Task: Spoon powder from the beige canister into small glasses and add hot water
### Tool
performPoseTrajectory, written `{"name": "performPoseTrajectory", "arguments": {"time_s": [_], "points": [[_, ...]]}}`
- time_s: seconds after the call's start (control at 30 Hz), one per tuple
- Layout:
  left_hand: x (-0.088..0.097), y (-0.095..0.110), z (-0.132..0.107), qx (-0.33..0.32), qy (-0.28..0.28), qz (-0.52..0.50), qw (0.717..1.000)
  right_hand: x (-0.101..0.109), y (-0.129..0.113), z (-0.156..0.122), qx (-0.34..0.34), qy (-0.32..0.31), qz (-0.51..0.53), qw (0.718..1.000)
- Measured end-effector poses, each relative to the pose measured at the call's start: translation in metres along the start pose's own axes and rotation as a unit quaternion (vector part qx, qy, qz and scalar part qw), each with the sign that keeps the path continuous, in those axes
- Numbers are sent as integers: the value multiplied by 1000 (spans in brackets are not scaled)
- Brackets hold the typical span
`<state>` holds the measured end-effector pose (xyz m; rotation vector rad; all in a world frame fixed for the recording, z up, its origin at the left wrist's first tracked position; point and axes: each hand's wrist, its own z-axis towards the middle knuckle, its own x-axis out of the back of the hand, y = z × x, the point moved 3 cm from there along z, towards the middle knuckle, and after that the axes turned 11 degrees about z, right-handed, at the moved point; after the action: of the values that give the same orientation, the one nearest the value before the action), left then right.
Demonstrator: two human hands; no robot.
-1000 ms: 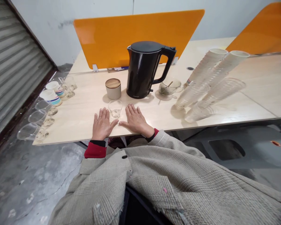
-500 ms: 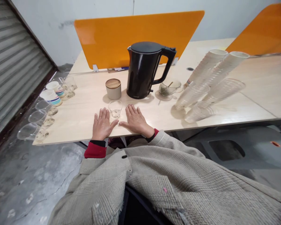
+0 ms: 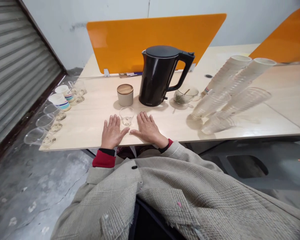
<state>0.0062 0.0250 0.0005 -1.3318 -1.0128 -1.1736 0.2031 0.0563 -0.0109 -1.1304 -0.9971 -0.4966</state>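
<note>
My left hand (image 3: 112, 132) lies flat on the table (image 3: 170, 128) near its front edge, fingers stretched out and holding nothing. My right hand (image 3: 148, 128) rests the same way to its right, the two thumbs almost meeting. Just beyond the thumbs, between the hands, stands a clear plastic cup (image 3: 126, 116) with small dark bits at its bottom. Behind that cup is a light grey canister (image 3: 125, 98) with a wooden lid. A black electric kettle (image 3: 155, 78) stands upright to the canister's right, its handle pointing right.
Right of the kettle sits a glass cup (image 3: 186, 95) with dried leaves and a spoon-like handle. Tall leaning stacks of cups (image 3: 225, 86) stand farther right. Several clear and paper cups (image 3: 60, 101) line the left edge. An orange divider (image 3: 155, 33) rises behind.
The whole view has shifted slightly, so things appear a little farther right. Both hands stay flat in the same place on the table, and no object has moved.
</note>
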Motion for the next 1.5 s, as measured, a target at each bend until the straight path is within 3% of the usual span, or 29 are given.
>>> {"name": "performPoseTrajectory", "arguments": {"time_s": [0.17, 0.4, 0.53, 0.67, 0.83, 0.97, 1.13, 1.27, 1.5], "points": [[-1, -1, -2, 18, 38, -35, 998, 6, 6, 12, 6, 35, 160, 986], [-1, -6, -14, 90, 106, -59, 988, -6, -15, 39, 41, 131, 388, 911], [-1, -4, -23, 119, 128, -65, 982, -12, -22, 42, 32, 155, 412, 897], [1, -1, -35, 128, 146, -84, 977, -1, -36, 51, 65, 162, 411, 895], [5, 2, -45, 99, 138, -93, 981, 5, -77, 95, 108, 135, 427, 888], [7, 3, -46, 79, 131, -96, 984, -19, -119, 150, 136, 109, 423, 889], [7, 4, -48, 75, 131, -110, 982, -63, -160, 205, 113, 82, 392, 909], [6, 3, -49, 72, 123, -130, 981, -85, -176, 229, 80, 47, 373, 923], [0, 5, -47, 71, 118, -149, 979, -98, -185, 252, 77, 38, 392, 916]]}}
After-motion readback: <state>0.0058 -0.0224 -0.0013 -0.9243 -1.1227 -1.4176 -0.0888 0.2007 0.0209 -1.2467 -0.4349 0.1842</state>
